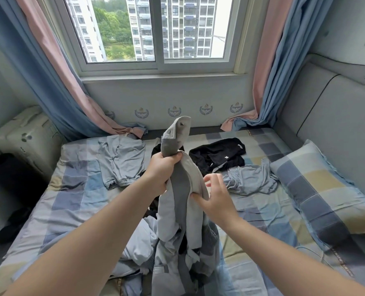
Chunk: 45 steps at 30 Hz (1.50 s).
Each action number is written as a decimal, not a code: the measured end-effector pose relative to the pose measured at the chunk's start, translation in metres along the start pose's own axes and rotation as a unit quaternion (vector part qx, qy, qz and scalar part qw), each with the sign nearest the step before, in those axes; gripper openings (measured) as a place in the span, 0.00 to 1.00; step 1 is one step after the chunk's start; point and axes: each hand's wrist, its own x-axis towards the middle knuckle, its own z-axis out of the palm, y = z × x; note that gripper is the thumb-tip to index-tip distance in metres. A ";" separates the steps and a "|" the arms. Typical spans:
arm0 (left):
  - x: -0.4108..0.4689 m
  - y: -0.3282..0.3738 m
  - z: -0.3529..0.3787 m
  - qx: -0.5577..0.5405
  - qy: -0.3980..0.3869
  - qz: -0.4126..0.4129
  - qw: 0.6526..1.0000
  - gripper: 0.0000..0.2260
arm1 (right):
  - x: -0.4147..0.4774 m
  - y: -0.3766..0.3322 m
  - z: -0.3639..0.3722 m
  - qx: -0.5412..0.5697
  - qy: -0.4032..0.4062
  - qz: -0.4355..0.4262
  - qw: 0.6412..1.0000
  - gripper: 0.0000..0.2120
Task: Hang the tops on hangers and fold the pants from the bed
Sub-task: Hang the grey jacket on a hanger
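Note:
My left hand point(162, 170) grips a grey garment point(182, 210) with snap buttons near its top and holds it up above the bed point(76, 201). My right hand point(216, 198) pinches an edge of the same garment lower down with the thumb, the other fingers spread. The garment hangs into a pile of clothes point(156, 253) at the bed's near edge. Light blue pants point(121, 161) lie spread at the far left. A black garment point(217, 155) lies at the far right, with another light blue garment point(250, 178) beside it.
A checked pillow point(318, 184) lies at the right against the padded headboard point(337, 124). A wrapped box point(25, 137) stands left of the bed. Blue and pink curtains point(55, 82) hang either side of the window. No hanger is in view.

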 end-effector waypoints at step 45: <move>-0.025 0.011 0.009 0.254 -0.085 0.230 0.936 0.09 | -0.004 0.034 -0.015 0.026 -0.145 0.106 0.983 0.11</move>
